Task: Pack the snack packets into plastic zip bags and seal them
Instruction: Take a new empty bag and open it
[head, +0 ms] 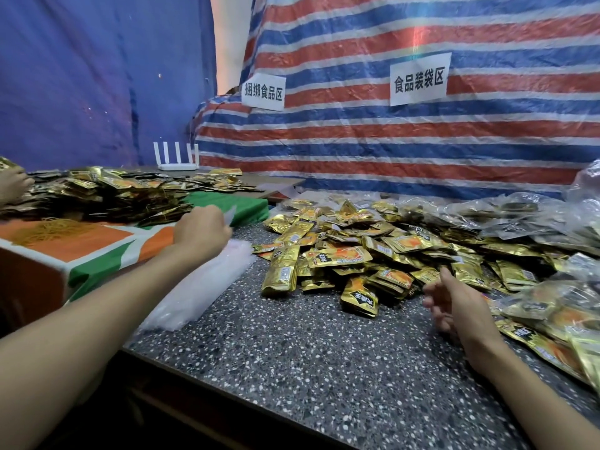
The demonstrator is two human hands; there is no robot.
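Plainly, left hand (200, 229) fingers pinch a zip bag (231, 216); right hand (456, 305) fingers hang loosely spread.

Two bare arms are all that shows of the person. The left forearm (97, 306) is uncovered along its whole visible length, from the lower left edge of the view to the wrist, and it narrows steadily toward the left grip (201, 232). That grip is bare as well, and its rounded knuckles show. The right forearm (535, 394) is likewise uncovered from the lower right corner to the wrist. The right grip (454, 306) is bare, its fingers smeared by blur.
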